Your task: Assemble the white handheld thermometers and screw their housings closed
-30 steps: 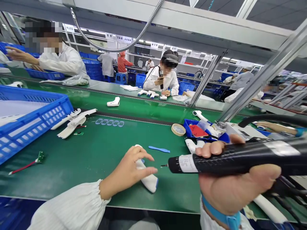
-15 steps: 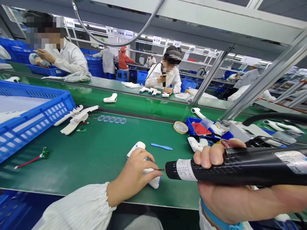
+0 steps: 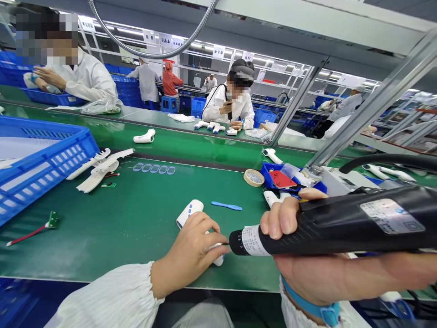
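A white device with blue buttons (image 3: 190, 212) lies on the green work surface (image 3: 112, 237), partly covered by my left hand (image 3: 193, 248), whose fingers are closed around it. In my right hand (image 3: 307, 255) is a black electric screwdriver (image 3: 327, 223), held level with its nose pointing left. The screwdriver's tip meets the device beside my left thumb and forefinger; the exact contact point is hidden by the fingers. A blue plastic stick (image 3: 226, 206) rests just behind the device.
At left stand a blue crate (image 3: 51, 168), white shell parts (image 3: 102, 171) and a green board with red wires (image 3: 52, 220). Clear frames (image 3: 154, 168) lie behind. A round dish (image 3: 254, 177) and a blue bin (image 3: 269, 175) sit at right. Co-workers (image 3: 232, 102) sit across.
The screwdriver's nose has come closer to my left fingers, so less of its bit shows. The whole view has shifted slightly, and my left hand still holds the device.
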`<move>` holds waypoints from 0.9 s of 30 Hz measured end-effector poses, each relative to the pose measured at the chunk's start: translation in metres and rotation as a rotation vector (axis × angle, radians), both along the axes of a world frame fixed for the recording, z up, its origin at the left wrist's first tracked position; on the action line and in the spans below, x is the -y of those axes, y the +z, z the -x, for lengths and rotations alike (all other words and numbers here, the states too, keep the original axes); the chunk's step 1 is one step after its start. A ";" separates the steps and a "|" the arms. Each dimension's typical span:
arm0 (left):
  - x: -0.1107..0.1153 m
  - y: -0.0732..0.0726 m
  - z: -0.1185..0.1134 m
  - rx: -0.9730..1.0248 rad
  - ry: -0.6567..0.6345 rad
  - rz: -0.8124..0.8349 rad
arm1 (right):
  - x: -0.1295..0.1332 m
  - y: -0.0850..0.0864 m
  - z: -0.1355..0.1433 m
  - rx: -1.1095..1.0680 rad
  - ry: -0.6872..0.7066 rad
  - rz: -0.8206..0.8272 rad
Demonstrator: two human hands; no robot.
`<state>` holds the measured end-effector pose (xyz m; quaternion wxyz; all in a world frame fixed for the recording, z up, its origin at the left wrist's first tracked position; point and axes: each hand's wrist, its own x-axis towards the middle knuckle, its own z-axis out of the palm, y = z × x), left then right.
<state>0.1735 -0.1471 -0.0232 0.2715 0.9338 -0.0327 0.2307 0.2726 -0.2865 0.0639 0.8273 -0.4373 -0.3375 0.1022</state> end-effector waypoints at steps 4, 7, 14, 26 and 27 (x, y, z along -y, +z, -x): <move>-0.004 -0.007 0.005 -0.164 -0.043 -0.058 | -0.006 -0.015 -0.005 -0.022 0.097 0.022; -0.010 -0.016 0.007 -0.223 -0.055 -0.129 | -0.014 -0.024 -0.008 -0.027 0.092 0.040; -0.011 -0.026 0.007 -0.224 -0.041 -0.111 | -0.026 -0.029 -0.010 -0.007 0.068 0.045; -0.012 -0.031 0.006 -0.189 -0.036 -0.080 | -0.036 -0.038 -0.010 -0.050 0.234 0.075; -0.011 -0.031 0.006 -0.187 -0.032 -0.079 | -0.037 -0.039 -0.009 -0.051 0.243 0.074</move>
